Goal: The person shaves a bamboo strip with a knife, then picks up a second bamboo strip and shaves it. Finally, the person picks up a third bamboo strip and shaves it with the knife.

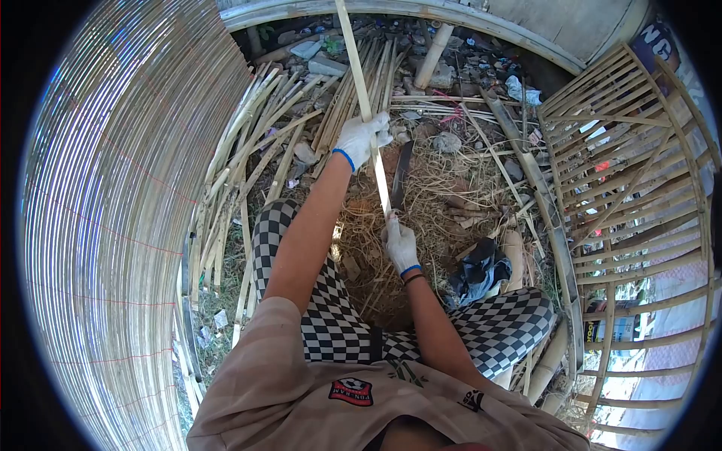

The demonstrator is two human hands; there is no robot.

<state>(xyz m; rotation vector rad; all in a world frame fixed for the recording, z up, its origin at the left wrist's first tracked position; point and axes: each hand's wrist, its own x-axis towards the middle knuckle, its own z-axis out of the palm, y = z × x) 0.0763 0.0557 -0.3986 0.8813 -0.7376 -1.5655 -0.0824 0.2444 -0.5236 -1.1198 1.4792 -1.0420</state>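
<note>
A long pale bamboo strip point(353, 60) runs from the top of the view down toward my lap. My left hand point(363, 140), in a white glove with a blue cuff, is closed around its middle. My right hand point(401, 242), gloved the same way, is closed at the strip's lower end, where a dark knife blade point(402, 171) extends upward from the fingers. The handle is hidden in that hand. Blade and strip lie close together at the right fingers and spread apart farther up. Thin shavings point(444, 180) cover the ground beneath.
Bamboo strips point(248, 154) lie piled left and ahead. A large slatted bamboo screen point(113, 225) stands at left, and a bamboo rack point(624, 210) at right. Dark cloth point(481, 270) lies by my right knee. A thick bamboo pole point(538, 184) borders the work area.
</note>
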